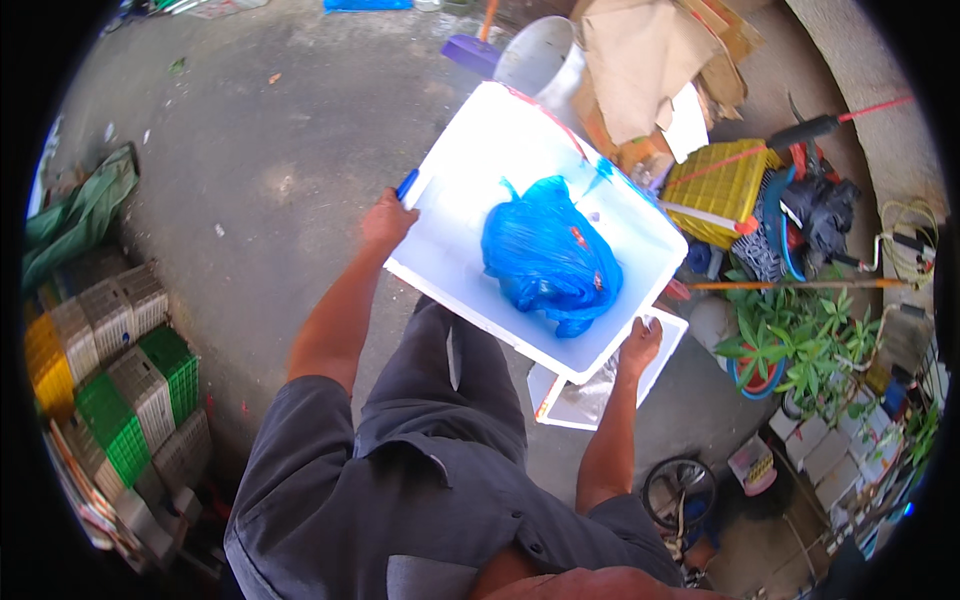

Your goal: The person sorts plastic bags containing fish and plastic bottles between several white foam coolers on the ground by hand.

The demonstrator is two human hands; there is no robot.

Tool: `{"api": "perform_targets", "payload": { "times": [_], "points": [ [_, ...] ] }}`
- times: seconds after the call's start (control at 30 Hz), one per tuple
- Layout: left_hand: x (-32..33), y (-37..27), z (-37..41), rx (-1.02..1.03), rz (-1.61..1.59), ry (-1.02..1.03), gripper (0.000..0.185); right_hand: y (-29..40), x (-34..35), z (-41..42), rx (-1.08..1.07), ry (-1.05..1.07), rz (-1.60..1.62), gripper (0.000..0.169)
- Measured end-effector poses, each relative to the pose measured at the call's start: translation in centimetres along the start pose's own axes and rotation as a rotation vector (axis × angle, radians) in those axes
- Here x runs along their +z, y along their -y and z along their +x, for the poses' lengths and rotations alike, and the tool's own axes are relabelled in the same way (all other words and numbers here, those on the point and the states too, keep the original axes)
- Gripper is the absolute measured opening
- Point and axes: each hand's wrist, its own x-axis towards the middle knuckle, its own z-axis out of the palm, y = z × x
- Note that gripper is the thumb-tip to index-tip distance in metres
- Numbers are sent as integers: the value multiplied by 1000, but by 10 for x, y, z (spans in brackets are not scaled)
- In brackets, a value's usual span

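A white foam box point(442, 217) is held up in front of me, tilted, its open top facing me. Inside it lies a full blue plastic bag point(551, 251). My left hand point(390, 217) grips the box's left edge, and a small blue object point(407, 184) shows beside its fingers. At the lower right corner of the box, my right hand point(641, 341) is curled against the rim. Below that corner is a second white foam box point(664, 356), partly hidden by the first box and my right forearm, with clear plastic film inside.
Flattened cardboard point(645, 60), a white bucket point(536, 60) and a purple broom point(472, 54) lie beyond the box. A yellow crate point(712, 187) and potted plants point(787, 345) stand at right. Stacked plastic crates point(112, 427) line the left side.
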Motion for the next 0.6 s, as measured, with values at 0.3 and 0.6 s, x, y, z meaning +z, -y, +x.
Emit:
{"api": "perform_targets", "payload": {
  "times": [0.3, 0.6],
  "points": [
    [15, 3, 9, -11, 7, -23, 54, -80, 48, 25, 204, 85, -14, 71],
    [1, -15, 2, -1, 20, -16, 56, -99, 73, 33, 252, 101, 89, 57]
  ]
}}
